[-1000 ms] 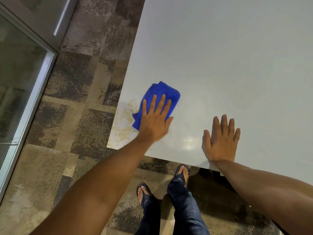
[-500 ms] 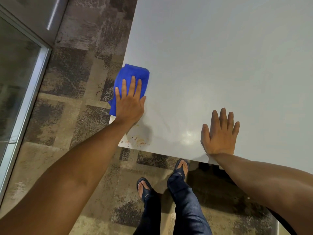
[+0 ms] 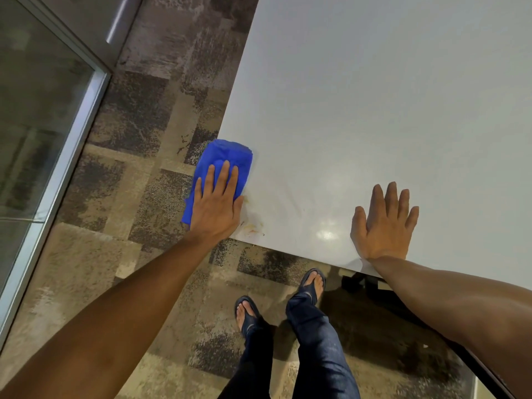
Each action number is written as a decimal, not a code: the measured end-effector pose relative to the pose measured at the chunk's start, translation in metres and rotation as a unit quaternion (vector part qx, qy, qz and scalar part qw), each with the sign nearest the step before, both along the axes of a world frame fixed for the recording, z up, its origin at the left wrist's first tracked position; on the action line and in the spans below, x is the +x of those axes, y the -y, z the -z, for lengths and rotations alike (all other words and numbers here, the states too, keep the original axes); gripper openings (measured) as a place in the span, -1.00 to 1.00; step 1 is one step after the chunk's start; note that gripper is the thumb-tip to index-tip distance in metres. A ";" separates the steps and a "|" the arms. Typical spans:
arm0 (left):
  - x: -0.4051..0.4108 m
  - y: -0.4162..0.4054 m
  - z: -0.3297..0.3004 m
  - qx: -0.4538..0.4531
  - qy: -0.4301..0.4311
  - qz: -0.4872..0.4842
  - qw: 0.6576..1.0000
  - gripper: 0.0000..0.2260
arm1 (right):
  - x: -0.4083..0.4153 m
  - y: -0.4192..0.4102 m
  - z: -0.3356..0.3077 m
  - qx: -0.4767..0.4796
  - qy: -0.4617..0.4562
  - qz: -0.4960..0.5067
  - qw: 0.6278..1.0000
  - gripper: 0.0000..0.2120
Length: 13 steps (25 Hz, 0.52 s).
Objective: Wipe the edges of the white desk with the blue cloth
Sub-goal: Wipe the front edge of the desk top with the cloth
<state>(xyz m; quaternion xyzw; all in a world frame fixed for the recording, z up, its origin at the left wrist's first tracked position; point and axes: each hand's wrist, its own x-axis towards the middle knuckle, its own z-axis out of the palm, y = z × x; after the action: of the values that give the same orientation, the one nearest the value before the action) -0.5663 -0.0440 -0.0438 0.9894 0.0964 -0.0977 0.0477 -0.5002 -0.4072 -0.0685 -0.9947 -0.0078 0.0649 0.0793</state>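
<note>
Sliding nearer along the desk edge, left hand presses blue cloth flat-fingered (right hand stays flat).

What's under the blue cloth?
The blue cloth lies over the left edge of the white desk, with part hanging past it above the carpet. The left hand presses it flat. Any dirt beneath is covered; a yellowish stain shows beside it.

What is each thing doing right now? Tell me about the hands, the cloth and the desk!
left hand: flat, fingers straight, pressing on the cloth
right hand: flat on the desk, fingers spread, holding nothing
blue cloth: bunched, lying over the desk's left edge
white desk: yellowish smears by the near left corner
</note>
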 end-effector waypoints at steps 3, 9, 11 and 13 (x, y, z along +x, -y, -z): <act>-0.030 0.000 0.001 -0.006 -0.002 0.009 1.000 -0.40 | 0.000 0.000 0.000 0.004 0.002 -0.001 1.000 -0.37; -0.056 0.022 -0.006 -0.020 -0.014 0.011 1.000 -0.38 | 0.001 0.001 0.002 0.005 0.009 -0.003 1.000 -0.37; -0.063 0.036 -0.006 -0.032 -0.010 0.028 0.999 -0.37 | 0.002 0.001 0.003 0.004 0.015 -0.004 1.000 -0.37; -0.069 0.053 -0.005 -0.041 -0.013 0.047 0.998 -0.36 | 0.002 0.002 0.004 0.004 0.017 -0.004 1.000 -0.37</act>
<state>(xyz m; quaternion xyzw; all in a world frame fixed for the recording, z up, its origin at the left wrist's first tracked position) -0.6355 -0.0970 -0.0389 0.9888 0.0462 -0.1161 0.0820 -0.4985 -0.4091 -0.0724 -0.9953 -0.0133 0.0487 0.0827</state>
